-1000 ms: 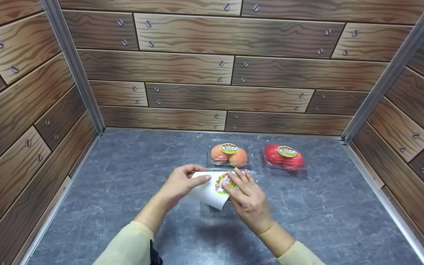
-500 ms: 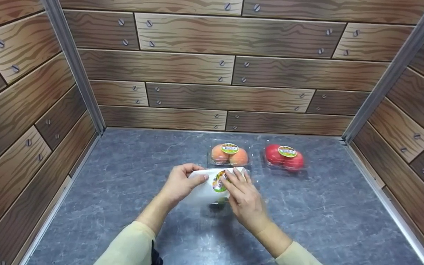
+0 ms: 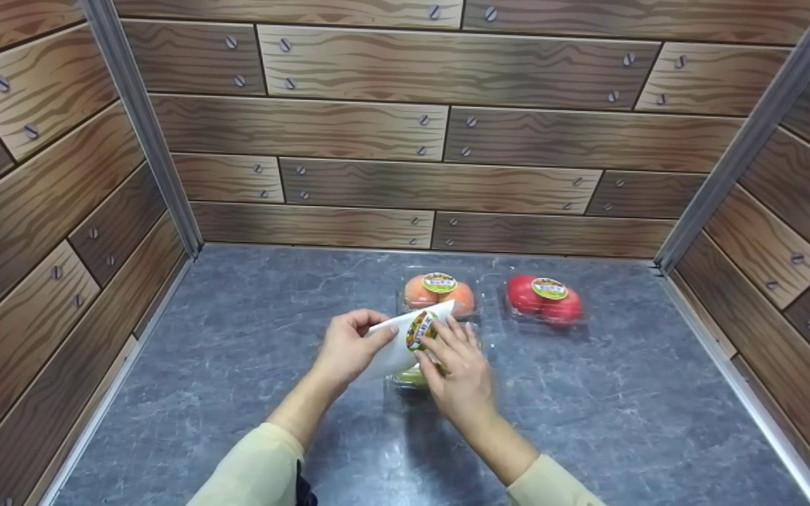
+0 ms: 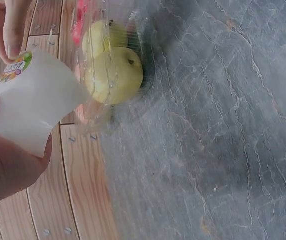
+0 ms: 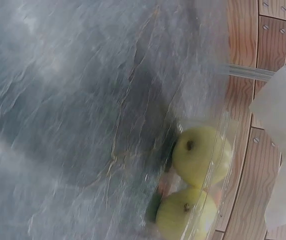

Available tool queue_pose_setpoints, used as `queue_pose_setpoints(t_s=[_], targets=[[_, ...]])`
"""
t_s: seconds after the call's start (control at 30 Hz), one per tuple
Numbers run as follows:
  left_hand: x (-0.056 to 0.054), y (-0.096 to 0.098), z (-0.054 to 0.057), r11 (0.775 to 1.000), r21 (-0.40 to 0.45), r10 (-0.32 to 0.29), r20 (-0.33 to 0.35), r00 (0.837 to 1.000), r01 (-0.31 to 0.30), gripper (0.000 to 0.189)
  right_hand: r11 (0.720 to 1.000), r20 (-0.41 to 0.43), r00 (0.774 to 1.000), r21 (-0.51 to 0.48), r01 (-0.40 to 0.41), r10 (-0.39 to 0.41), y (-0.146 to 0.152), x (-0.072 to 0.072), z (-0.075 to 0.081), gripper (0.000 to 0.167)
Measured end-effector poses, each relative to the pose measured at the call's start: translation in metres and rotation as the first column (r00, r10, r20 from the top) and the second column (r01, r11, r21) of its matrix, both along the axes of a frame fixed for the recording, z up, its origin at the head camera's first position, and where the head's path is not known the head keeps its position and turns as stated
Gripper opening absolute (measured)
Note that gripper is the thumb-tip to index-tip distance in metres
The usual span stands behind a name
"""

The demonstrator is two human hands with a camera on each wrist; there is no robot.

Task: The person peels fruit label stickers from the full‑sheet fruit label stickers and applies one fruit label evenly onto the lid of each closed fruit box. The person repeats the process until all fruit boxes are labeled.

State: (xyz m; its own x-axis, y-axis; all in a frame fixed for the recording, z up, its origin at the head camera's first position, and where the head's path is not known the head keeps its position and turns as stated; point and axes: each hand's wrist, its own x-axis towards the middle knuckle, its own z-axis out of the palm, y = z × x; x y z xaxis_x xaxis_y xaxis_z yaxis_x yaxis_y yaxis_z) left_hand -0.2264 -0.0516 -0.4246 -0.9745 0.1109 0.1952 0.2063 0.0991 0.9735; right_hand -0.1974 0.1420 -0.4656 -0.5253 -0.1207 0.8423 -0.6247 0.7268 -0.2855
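My left hand (image 3: 349, 351) pinches the left edge of a curved white backing sheet (image 3: 391, 355) between thumb and fingers. A colourful oval fruit sticker (image 3: 420, 332) lies on that sheet. My right hand (image 3: 465, 386) reaches in from the right, its thumb and forefinger pinching at the sticker's edge, other fingers spread. Below the sheet stands a clear plastic clamshell with two yellow-green apples (image 4: 115, 75). In the head view, sheet and hands largely cover it; both apples (image 5: 200, 155) show in the right wrist view.
Behind the hands, a clear clamshell holds two peaches (image 3: 422, 289) under an oval sticker. To its right, another stickered clamshell holds red fruit (image 3: 524, 294). The grey marbled tabletop (image 3: 250, 295) is bounded by wood-patterned walls (image 3: 306, 225).
The sheet has tilted, its right end rising, and now overlaps the peach clamshell. Its lower edge has lifted, uncovering some of the apples. The right thumb now shows near the sticker.
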Motion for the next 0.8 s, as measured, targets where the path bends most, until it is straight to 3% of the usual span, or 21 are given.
queue_pose_setpoints(t_s=[0.37,0.6,0.8], targets=[[0.004,0.007,0.0,0.996,0.018,-0.088,0.002,0.996,0.088,0.01,0.989,0.146,0.989,-0.145,0.029,-0.008,-0.014,-0.002,0.001,0.025],[0.005,0.007,0.0,0.993,0.042,-0.113,0.01,0.994,0.113,0.012,0.972,0.264,0.964,-0.233,0.026,0.037,-0.017,0.0,0.006,0.021],[0.006,0.006,-0.001,0.993,0.034,-0.11,0.003,0.994,0.11,0.014,0.968,0.276,0.96,-0.25,0.029,0.043,-0.019,0.0,0.005,0.018]])
